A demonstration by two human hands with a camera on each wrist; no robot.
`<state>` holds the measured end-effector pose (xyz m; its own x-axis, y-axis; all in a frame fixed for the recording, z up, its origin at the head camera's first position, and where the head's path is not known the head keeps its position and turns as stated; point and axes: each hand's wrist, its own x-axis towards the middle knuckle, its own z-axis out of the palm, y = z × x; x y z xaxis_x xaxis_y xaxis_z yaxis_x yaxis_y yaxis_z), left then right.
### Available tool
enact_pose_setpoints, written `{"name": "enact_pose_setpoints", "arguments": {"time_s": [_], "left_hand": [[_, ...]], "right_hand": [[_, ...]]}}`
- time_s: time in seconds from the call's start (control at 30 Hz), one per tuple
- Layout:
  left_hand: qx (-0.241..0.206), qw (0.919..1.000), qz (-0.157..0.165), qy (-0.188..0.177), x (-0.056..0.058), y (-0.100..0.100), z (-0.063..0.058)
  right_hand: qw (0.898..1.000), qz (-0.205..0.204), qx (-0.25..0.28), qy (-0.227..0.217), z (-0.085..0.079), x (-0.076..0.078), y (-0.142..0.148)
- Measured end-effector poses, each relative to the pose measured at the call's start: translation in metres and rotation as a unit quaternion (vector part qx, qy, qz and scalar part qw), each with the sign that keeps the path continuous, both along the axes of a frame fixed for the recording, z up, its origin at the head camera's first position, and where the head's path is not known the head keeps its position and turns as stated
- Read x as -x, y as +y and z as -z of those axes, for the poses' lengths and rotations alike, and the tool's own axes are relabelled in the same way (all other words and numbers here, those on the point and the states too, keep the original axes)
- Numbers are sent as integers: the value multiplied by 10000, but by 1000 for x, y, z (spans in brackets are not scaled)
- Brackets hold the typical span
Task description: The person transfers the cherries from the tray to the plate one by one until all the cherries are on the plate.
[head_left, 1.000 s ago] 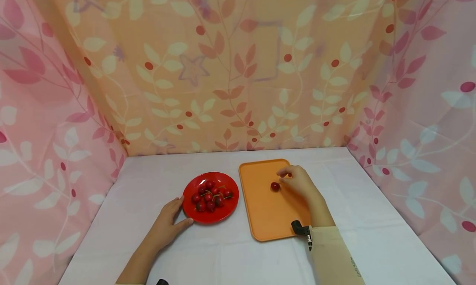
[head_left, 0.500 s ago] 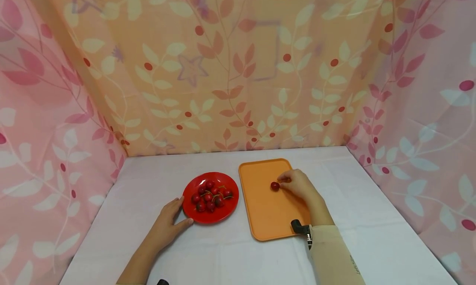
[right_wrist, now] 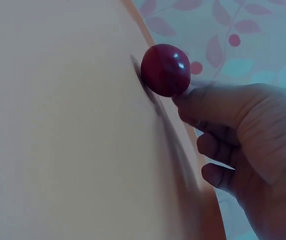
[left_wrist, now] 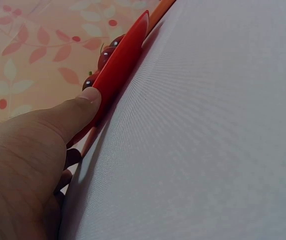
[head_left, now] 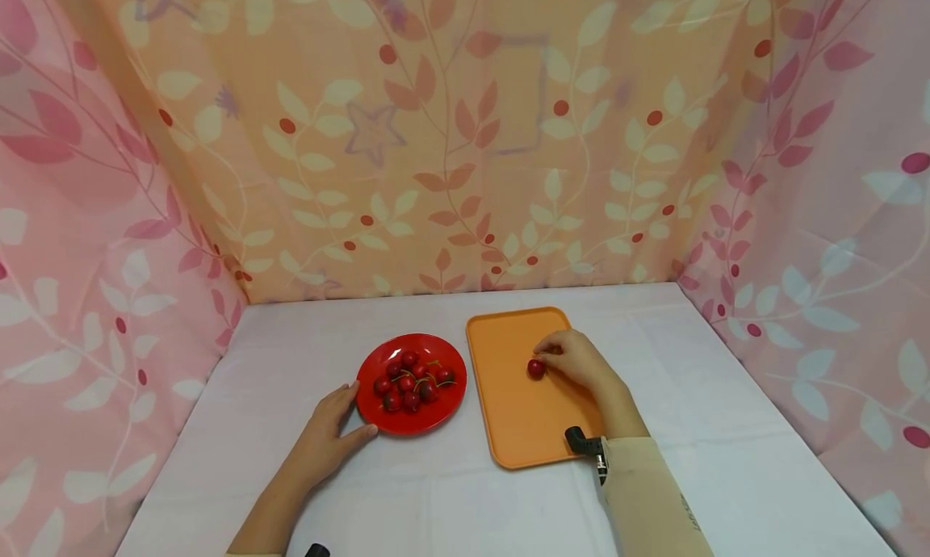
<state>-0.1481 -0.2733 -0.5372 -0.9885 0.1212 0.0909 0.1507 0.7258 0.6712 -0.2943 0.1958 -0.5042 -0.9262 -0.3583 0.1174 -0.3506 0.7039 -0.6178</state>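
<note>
A red plate [head_left: 446, 416] bearing several red cherries [head_left: 407, 383] with green stems stands left of centre on the white table. My left hand [head_left: 330, 432] rests against its near-left edge, thumb and fingers spread apart; in the left wrist view the thumb [left_wrist: 90, 95] touches the rim. Over the orange tray [head_left: 519, 428], my right hand [head_left: 577, 359] pinches at the top of a single dark red cherry [head_left: 536, 369]. In the right wrist view this cherry [right_wrist: 166, 70] sits at the thumb and fingertips, the other fingers curled behind; its stem is hidden there.
The tray lies right of the plate, a narrow strip of white cloth [head_left: 474, 412] between them. Floral curtains [head_left: 450, 137] close in the back and both sides. A small black device [head_left: 581, 441] sits at the right wrist.
My right hand has come down to the lone cherry on the tray, and its fingertips have closed at the top of it. The left hand and plate stay put.
</note>
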Motion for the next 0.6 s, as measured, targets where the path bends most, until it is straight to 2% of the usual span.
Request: {"name": "enact_pose_setpoints", "arguments": {"time_s": [0.3,0.6], "left_hand": [[-3,10000,-3,-3,0,0,-1],[-7,10000,-8,-69,-1,1,-2]], "right_hand": [[9988,238,189,-387,-9,-4,3],[9987,229,275,-372,-8,-4,3]]}}
